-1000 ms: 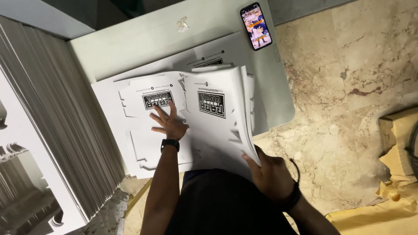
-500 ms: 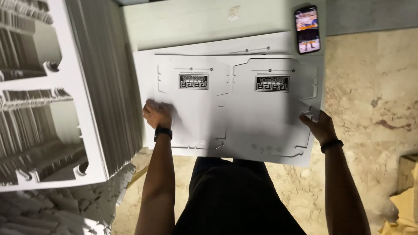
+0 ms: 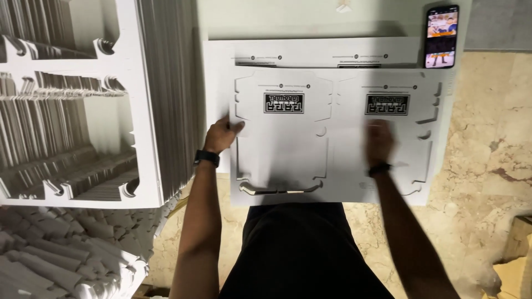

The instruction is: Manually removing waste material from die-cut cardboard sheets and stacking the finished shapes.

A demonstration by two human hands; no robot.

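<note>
Flat on the table point(image 3: 221, 22), a white die-cut sheet point(image 3: 332, 149) is being held: its left edge is being pinched by the left hand point(image 3: 220, 134), while the blurred right hand point(image 3: 379, 142) is being pressed open on it. A phone point(image 3: 441, 36) is lying beyond, a stack point(image 3: 166, 99) alongside.
</note>
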